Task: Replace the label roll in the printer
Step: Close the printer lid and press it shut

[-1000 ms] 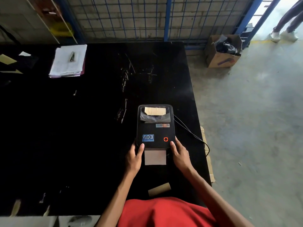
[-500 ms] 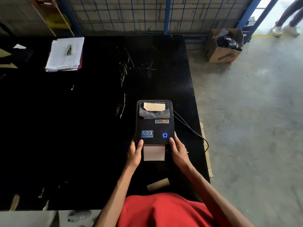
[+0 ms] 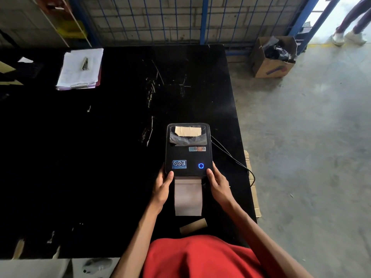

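A black label printer (image 3: 188, 155) sits on the black table (image 3: 100, 157) with its lid closed. A blue ring light (image 3: 201, 165) glows on its front. A long strip of label paper (image 3: 188, 197) sticks out of its front slot towards me. My left hand (image 3: 162, 189) rests against the printer's front left corner, thumb on the lid. My right hand (image 3: 217, 183) rests against the front right corner in the same way. An empty cardboard roll core (image 3: 193, 226) lies on the table near my body.
A cable (image 3: 230, 157) runs from the printer's right side off the table edge. A clipboard with papers (image 3: 80, 69) lies at the far left. A cardboard box (image 3: 271, 57) stands on the floor beyond the table. A blue wire fence (image 3: 160, 19) backs the table.
The printer's ring light went from red to blue. The label strip has fed out much further from the slot. Both hands stay at the front corners.
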A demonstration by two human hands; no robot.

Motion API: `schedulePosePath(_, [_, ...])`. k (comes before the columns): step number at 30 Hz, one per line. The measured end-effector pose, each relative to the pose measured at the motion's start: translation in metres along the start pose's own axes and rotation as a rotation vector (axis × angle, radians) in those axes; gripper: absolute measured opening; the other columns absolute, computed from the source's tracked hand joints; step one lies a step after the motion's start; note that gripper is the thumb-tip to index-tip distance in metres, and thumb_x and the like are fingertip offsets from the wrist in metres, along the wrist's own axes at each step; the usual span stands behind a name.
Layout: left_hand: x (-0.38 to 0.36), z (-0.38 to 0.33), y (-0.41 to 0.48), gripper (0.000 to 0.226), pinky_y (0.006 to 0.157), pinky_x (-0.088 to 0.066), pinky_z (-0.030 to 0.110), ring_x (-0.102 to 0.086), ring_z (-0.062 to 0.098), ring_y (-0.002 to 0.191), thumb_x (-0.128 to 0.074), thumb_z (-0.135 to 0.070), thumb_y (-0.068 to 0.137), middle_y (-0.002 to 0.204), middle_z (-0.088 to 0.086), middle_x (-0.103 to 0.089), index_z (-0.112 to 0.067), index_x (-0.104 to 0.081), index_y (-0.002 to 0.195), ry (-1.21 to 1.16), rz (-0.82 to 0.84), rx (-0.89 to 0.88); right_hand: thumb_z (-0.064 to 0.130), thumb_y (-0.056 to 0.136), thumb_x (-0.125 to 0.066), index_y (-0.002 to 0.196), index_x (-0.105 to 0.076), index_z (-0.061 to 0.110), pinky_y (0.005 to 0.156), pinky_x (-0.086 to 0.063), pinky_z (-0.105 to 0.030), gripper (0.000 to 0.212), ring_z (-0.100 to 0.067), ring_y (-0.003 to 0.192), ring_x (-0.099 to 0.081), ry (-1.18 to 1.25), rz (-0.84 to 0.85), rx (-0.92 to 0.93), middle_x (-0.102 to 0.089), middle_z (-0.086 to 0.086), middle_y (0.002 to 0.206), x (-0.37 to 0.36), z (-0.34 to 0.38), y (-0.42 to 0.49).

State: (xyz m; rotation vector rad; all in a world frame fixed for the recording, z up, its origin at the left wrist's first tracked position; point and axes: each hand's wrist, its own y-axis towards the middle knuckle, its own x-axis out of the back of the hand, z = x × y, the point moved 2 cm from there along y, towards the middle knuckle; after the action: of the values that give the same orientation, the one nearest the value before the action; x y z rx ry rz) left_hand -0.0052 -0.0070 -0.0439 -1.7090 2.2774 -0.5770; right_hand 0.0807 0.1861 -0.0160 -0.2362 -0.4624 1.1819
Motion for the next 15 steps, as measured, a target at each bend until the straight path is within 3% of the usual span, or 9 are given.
schedulePosePath(4, [-0.0002, 0.0003, -0.0004, 0.051, 0.091, -0.037, 0.006, -0.047, 0.001, 0.125, -0.051, -0.025, 0.103, 0.139, -0.011, -0.050, -0.019, -0.036, 0.152, -0.011, -0.010, 0.017, 0.031, 0.108, -0.045, 0.160, -0.029, 0.019, 0.118, -0.039, -0.032, 0.056, -0.008, 0.141, -0.045, 0.021, 0.011, -0.008, -0.049, 0.000, 0.156, 0.0018, -0.0014, 0.0007])
schedulePosePath(8, [-0.0006, 0.0020, -0.0002, 0.052, 0.097, -0.036, 0.010, -0.045, 0.006, 0.130, -0.051, -0.025, 0.103, 0.141, -0.008, -0.049, -0.017, -0.036, 0.152, -0.024, -0.016, 0.016, 0.030, 0.107, -0.046, 0.159, -0.029, 0.019, 0.120, -0.039, -0.039, 0.056, -0.012, 0.142, -0.047, 0.022, 0.010, -0.012, -0.050, -0.002, 0.155, 0.0028, -0.0016, 0.0010])
schedulePosePath(15, [-0.0007, 0.0015, 0.0004, 0.046, 0.087, -0.041, -0.002, -0.051, 0.003, 0.124, -0.049, -0.017, 0.104, 0.138, -0.005, -0.053, -0.013, -0.039, 0.149, -0.038, -0.011, -0.024, 0.030, 0.108, -0.046, 0.158, -0.034, 0.021, 0.120, -0.037, -0.039, 0.052, -0.010, 0.141, -0.049, -0.014, 0.012, 0.011, -0.054, 0.002, 0.151, 0.0045, -0.0015, 0.0018])
